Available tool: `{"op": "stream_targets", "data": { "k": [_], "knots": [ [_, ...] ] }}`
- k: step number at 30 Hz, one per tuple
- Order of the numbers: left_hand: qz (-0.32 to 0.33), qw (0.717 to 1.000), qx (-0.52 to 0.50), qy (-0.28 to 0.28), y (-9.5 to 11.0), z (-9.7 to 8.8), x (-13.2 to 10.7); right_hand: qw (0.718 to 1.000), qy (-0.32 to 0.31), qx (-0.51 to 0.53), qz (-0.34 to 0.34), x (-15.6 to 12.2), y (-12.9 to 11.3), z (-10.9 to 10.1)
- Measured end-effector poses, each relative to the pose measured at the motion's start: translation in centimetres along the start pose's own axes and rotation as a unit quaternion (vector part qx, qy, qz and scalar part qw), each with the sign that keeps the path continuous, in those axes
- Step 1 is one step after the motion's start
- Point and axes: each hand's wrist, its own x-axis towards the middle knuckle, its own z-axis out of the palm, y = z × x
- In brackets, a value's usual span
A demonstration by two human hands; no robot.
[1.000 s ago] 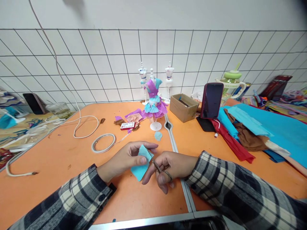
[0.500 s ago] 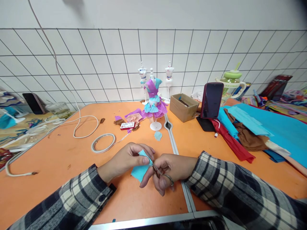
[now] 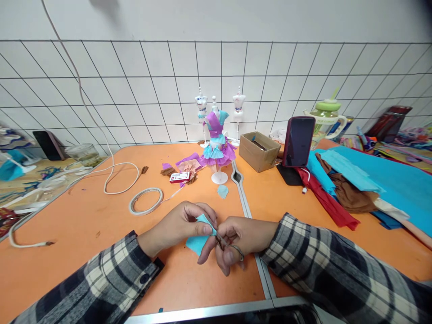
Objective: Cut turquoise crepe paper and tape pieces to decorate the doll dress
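Between thumb and fingers, my left hand (image 3: 189,220) pinches a small piece of light blue crepe paper (image 3: 195,244), whose lower part hangs out below. My right hand (image 3: 232,243) is closed on a small pair of scissors (image 3: 237,250); a metal handle loop shows at the fingers. The blades meet the right edge of the blue paper, partly hidden by my fingers. Beyond the hands stands a small dress form (image 3: 215,139) dressed in purple and blue paper. A round blue paper scrap (image 3: 222,191) lies in front of its white base.
A roll of white tape (image 3: 146,201) lies at left, near a white cable (image 3: 126,164). Paper scraps surround a small red-and-white box (image 3: 180,177). A cardboard box (image 3: 259,150), a propped phone (image 3: 299,141) and coloured paper sheets (image 3: 354,189) sit to the right.
The upper part of the blue paper shows less above my left thumb. My hands and the scissors have hardly moved.
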Motion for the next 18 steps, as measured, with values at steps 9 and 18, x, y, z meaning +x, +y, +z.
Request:
{"op": "stream_targets", "data": {
  "k": [9,18],
  "knots": [
    [-0.023,0.996,-0.062,0.056,0.48,0.05,-0.53,0.998,0.061,-0.017,0.005,0.01,0.05,-0.16],
    [0.026,0.995,0.003,0.094,0.53,-0.04,0.00,0.999,0.037,-0.021,0.000,0.10,-0.12,-0.10]
  ]
}}
